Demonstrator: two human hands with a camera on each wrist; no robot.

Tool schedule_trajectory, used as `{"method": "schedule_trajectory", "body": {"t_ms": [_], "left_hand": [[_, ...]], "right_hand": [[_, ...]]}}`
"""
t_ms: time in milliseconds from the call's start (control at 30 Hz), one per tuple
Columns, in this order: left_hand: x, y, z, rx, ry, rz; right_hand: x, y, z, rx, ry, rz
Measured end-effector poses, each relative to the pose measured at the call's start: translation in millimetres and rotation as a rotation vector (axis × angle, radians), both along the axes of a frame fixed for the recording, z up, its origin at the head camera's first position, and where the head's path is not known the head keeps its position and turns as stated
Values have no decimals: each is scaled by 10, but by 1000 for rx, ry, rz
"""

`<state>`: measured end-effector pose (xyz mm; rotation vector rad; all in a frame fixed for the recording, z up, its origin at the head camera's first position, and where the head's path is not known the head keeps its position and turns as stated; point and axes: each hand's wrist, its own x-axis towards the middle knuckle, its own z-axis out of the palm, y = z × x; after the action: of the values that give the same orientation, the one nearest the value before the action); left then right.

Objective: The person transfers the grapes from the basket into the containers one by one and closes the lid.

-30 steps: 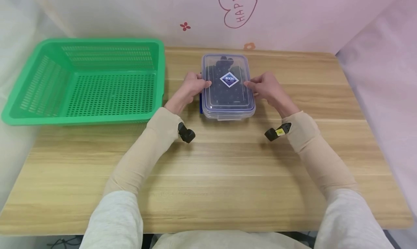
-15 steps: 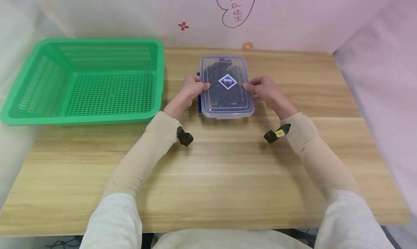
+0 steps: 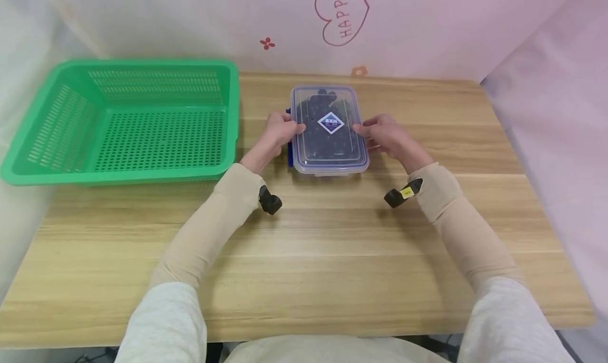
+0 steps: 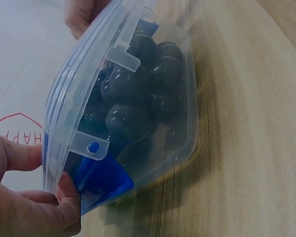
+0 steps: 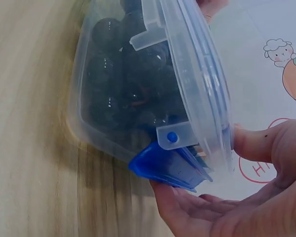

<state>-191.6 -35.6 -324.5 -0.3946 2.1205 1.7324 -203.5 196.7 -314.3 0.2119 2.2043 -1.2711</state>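
Note:
A clear plastic food storage box [image 3: 328, 152] with a blue-edged lid and a BXH label stands on the wooden table. Dark round pieces [image 4: 130, 121] fill it, seen through the wall. At its left side my left hand [image 3: 279, 130] pinches the lid edge, thumb on top and fingers curled below, beside a blue latch [image 4: 103, 182] that hangs out from the side. My right hand [image 3: 386, 135] holds the opposite edge, its thumb on the lid. In the right wrist view its fingers lie under another blue latch [image 5: 167, 165], which also stands away from the wall.
A green plastic basket [image 3: 228, 120] with slotted walls and nothing in it stands to the left, close to my left forearm. Behind the wooden table [image 3: 328, 268] rises a pale printed cloth [image 3: 427, 30].
The head view has shifted slightly. Both thumbs stay on the lid, while the fingers of my right hand show a little lower at the box's right side.

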Motion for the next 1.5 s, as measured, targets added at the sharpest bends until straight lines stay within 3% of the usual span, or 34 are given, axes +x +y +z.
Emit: {"method": "schedule_trajectory", "body": {"t_ms": [233,500,933,1133,1500], "left_hand": [[5,15,-41,-3,-3,3],[-10,20,-34,-3,15,6],[-11,12,-17,-31,3,-9],[-12,3,-23,-54,0,-20],[-3,-35,-13,22,-52,-3]], "right_hand": [[-5,7,-10,55,-8,5],[-9,-49,22,96,82,28],[42,-116,69,202,139,63],[43,-98,43,199,168,62],[25,-86,36,210,197,74]]}}
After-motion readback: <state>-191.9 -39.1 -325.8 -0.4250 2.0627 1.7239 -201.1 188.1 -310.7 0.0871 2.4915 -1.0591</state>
